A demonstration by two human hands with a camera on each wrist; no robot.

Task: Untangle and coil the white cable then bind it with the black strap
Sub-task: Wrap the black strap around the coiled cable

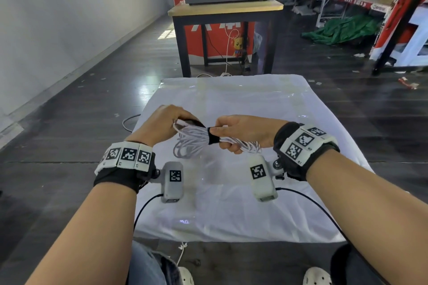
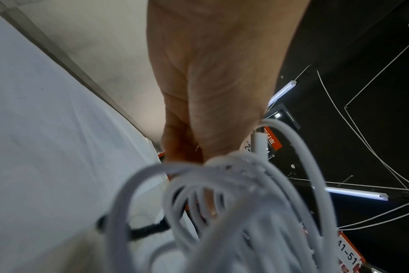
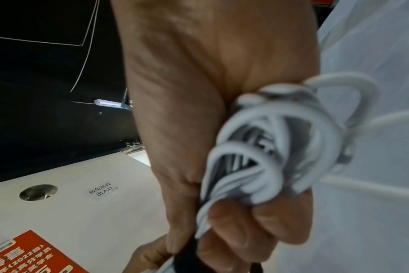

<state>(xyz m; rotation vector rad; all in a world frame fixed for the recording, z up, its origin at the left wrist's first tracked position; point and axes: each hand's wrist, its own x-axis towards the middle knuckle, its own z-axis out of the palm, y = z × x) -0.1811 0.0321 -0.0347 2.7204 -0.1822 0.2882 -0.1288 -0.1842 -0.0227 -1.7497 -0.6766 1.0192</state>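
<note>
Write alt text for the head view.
Two hands hold a coiled white cable above a white-covered table; the right hand grips the bundle at its black strap, the left hand pulls the strap's free end.

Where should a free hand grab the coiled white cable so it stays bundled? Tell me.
Take the white cable at its narrow waist, right beside the black strap, coming from above. There the strands are squeezed into one thin bundle, while the loops at either end fan out loosely.
</note>
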